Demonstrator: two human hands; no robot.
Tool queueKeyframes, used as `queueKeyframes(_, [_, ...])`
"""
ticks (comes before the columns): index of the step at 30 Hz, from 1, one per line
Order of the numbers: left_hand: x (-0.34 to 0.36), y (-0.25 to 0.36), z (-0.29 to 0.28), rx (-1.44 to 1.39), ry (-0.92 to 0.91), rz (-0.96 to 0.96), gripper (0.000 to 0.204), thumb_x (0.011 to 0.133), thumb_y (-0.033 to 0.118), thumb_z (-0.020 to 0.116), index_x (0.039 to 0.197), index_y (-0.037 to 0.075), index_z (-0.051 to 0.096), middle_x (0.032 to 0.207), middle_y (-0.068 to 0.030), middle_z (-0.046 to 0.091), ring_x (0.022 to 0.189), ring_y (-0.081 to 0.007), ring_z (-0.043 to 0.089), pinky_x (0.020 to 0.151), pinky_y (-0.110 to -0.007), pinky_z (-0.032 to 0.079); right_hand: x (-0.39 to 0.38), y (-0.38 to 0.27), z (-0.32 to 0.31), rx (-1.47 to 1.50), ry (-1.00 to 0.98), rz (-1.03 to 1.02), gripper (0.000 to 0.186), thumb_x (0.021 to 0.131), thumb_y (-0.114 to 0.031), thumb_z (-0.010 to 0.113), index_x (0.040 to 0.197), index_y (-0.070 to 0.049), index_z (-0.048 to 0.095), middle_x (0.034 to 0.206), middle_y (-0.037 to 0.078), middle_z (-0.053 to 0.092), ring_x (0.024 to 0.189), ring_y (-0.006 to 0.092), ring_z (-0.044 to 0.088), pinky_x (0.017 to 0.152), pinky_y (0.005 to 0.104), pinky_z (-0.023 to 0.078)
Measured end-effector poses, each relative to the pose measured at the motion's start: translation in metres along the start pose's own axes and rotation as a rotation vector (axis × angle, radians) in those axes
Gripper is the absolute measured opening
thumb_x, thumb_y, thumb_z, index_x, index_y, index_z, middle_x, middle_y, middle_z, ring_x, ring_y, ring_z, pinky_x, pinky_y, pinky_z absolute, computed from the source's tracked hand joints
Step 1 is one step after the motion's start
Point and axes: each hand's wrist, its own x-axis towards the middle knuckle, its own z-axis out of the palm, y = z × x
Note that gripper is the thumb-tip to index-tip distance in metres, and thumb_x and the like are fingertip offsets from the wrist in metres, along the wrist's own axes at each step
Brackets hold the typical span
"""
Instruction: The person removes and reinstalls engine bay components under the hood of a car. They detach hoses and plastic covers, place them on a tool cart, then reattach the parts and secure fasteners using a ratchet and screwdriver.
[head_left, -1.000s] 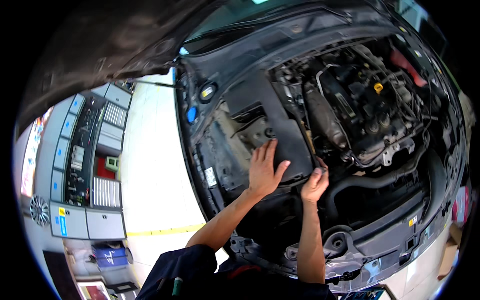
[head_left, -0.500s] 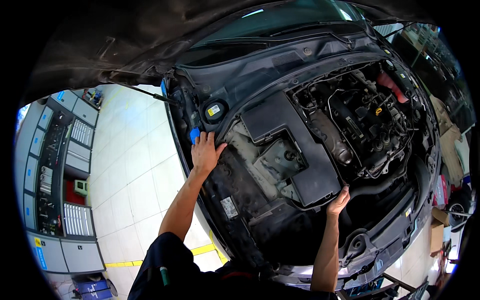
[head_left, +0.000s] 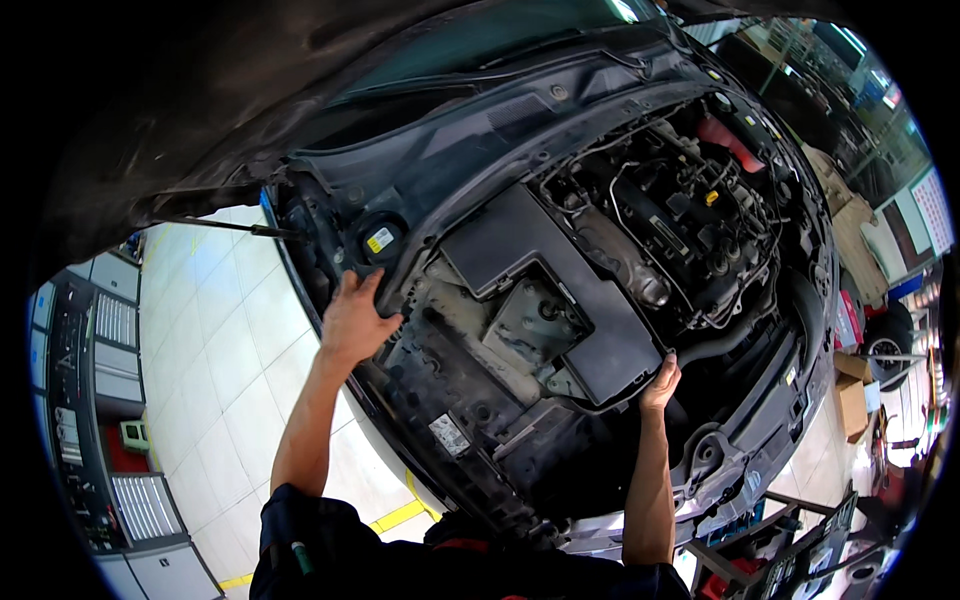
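Note:
Inside an open engine bay, a black L-shaped plastic cover (head_left: 618, 345) lies over the near-left part, around a dusty metal recess (head_left: 530, 320). My right hand (head_left: 660, 384) is at the cover's near right corner, its thumb on the edge and its fingers curled against the side. At the bay's left edge, close to a round black strut mount (head_left: 378, 238) with a yellow and white label, is my left hand (head_left: 357, 322). Its fingers and thumb are spread over the dark fender rail, and nothing shows in its grasp. What lies beneath that palm is hidden.
The engine (head_left: 675, 225), with a yellow cap, fills the right of the bay. A hood strut (head_left: 235, 228) runs to the raised hood (head_left: 150, 130). Tool cabinets (head_left: 120, 370) stand at left beyond the tiled floor; cardboard boxes (head_left: 852, 410) lie at right.
The whole view has shifted, so the car sits further left. My left hand now hides the blue cap that showed beyond its fingertips. My right hand stays at the cover's corner.

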Motion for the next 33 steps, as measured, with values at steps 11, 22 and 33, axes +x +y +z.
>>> queueKeyframes(11, [0.046,0.028,-0.025,-0.154,-0.251,0.045,0.061,0.068,0.025,0.085,0.123,0.004,0.072,0.109,-0.0246,0.065,0.098,-0.038,0.07,0.09,-0.039,0.053,0.022,0.023,-0.006,0.04,0.061,-0.047,0.071,0.105,-0.057,0.038,0.105,0.006,0.07,0.093,0.009,0.071,0.087,0.0181,0.061,0.084,0.0346,0.049])
queueKeyframes(22, [-0.009,0.01,0.053,0.029,0.003,-0.046,0.084,0.074,0.038,0.084,0.148,0.015,0.053,0.138,-0.0259,0.057,0.126,-0.0408,0.058,0.105,-0.046,0.049,-0.009,0.016,-0.011,0.108,0.019,0.0,0.065,0.104,-0.05,0.039,0.109,0.008,0.069,0.094,0.01,0.07,0.088,0.0188,0.061,0.085,0.0326,0.048])
queueKeyframes(33, [0.002,0.062,0.025,-0.108,0.147,0.091,0.064,0.07,0.018,0.082,0.128,-0.003,0.066,0.11,-0.0214,0.064,0.101,-0.0397,0.067,0.091,-0.043,0.054,0.035,-0.005,-0.044,-0.066,0.028,-0.033,0.07,0.105,-0.055,0.041,0.115,0.009,0.069,0.093,0.013,0.07,0.094,0.0199,0.062,0.091,0.0333,0.048])
